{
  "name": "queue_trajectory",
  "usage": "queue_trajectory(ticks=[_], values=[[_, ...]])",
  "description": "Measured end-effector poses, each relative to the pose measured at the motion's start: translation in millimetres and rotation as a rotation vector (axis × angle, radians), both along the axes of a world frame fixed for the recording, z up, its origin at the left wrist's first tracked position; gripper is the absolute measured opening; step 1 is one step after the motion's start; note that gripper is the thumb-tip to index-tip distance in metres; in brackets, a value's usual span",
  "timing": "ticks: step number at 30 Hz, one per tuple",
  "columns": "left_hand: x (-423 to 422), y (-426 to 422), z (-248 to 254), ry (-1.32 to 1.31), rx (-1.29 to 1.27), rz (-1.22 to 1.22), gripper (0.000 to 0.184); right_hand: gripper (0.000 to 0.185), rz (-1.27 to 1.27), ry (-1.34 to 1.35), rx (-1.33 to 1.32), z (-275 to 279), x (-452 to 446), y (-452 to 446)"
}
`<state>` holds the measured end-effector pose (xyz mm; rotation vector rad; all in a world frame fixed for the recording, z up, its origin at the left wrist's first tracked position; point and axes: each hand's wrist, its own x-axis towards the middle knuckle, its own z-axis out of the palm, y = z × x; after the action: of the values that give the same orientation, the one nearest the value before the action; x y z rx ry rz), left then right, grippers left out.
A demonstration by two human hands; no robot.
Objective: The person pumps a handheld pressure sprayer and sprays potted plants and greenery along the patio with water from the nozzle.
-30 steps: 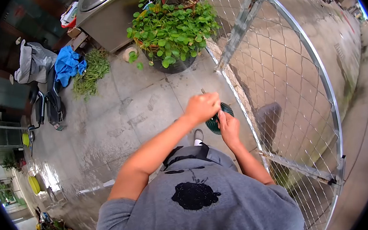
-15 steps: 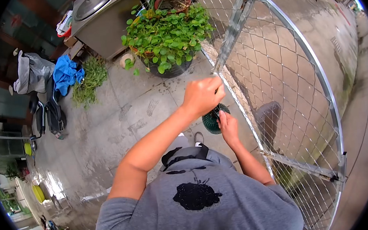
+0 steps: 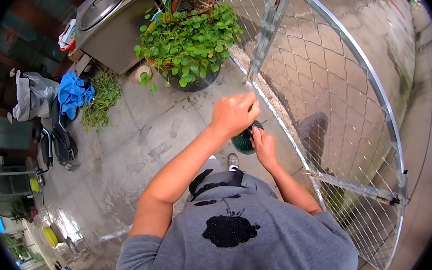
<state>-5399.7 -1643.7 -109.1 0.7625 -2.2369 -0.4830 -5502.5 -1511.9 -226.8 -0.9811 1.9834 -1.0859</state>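
My left hand (image 3: pixel 234 114) is a closed fist in front of my body, near the fence. A small bit of something black (image 3: pixel 250 107) shows at its fingers; the rest is hidden. Just below and to the right, my right hand (image 3: pixel 264 146) pinches a thin black piece (image 3: pixel 250 131). Right beside these fingers is a dark green ribbed coil (image 3: pixel 242 143), partly covered by the hand. Whether it is hose or wire, I cannot tell. The two hands are close together, and the black piece lies between them.
A wire-mesh fence panel (image 3: pixel 345 82) with a metal frame stands close on my right. Ahead is a large potted leafy plant (image 3: pixel 190 50), beside a metal cabinet (image 3: pixel 115 41). Pulled greens (image 3: pixel 101 101), a blue cloth (image 3: pixel 74 93) and a scooter (image 3: pixel 62 140) are at the left. The paving (image 3: pixel 103 196) has wet patches.
The view has shifted slightly. Both hands keep nearly the same pose, with the green coil still at the right hand.
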Motion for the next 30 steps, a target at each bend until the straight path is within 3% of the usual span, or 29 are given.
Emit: queue_trajectory(ticks=[3, 10, 16, 25, 30], values=[[3, -2, 11, -0.013, -0.031, 0.011, 0.017, 0.048, -0.014, 0.042, 0.011, -15, -3, 4], [14, 13, -45, -0.021, 0.061, 0.099, 0.015, 0.047, -0.006, 0.272, 0.053, 18, -5, 6], [-10, 32, -63, -0.065, 0.04, -0.011, 0.016, 0.044, -0.063, 0.168, -0.011, 18, -8, 17], [-36, 40, -64, -0.074, 0.014, -0.154, 0.016, 0.046, -0.205, -0.208, -0.054, 10, -13, 39], [-57, 47, -56, -0.136, 0.054, -0.235, 0.019, 0.046, -0.291, -0.231, -0.069, 12, -25, 56]])
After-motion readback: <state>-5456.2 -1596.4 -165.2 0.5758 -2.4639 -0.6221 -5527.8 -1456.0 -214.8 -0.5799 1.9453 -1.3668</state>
